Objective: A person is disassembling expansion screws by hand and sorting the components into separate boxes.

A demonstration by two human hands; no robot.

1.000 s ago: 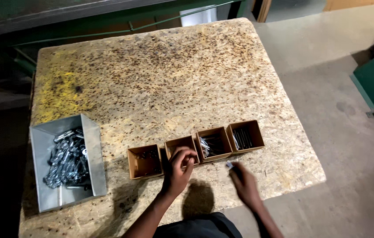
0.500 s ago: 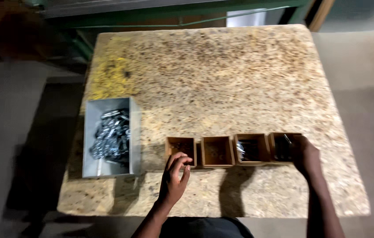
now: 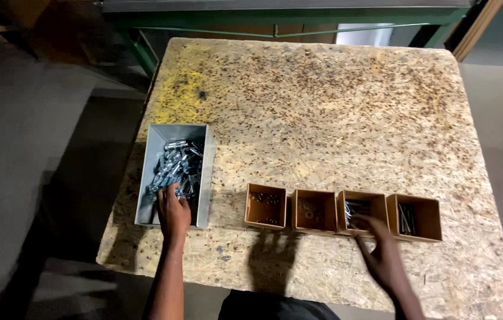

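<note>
My left hand [image 3: 173,212] is positioned at 7 o'clock in the view, reaching into the near end of the grey metal bin [image 3: 152,155]. The fingers point toward 12 o'clock and rest on the heap of shiny metal hardware [image 3: 177,166] inside the bin. Whether they are pinching a piece or only lying on the heap cannot be determined from this angle.

My right hand [image 3: 381,252] is at 5 o'clock. Its fingers are loosely spread and extend toward 11 o'clock, with the fingertips at the near rim of the third cardboard box [image 3: 360,212]. No part is visible between the fingers, and I cannot tell if anything is gripped.

Four small open cardboard boxes sit in one row, side by side, running from 6 o'clock toward 4 o'clock:
1. The first cardboard box [image 3: 265,206] holds a few small dark pieces.
2. The second cardboard box [image 3: 313,210] holds small pale pieces.
3. The third contains silvery pieces.
4. The fourth cardboard box [image 3: 415,217] contains thin dark pins standing along its left wall.

The bin stands just left of the row, apart from the first box.

All items rest on the chipboard tabletop [image 3: 322,106]. A yellow stain [image 3: 181,89] marks the board toward 11 o'clock. Beyond the far edge, at 12 o'clock, runs a green metal frame [image 3: 275,18].
</note>
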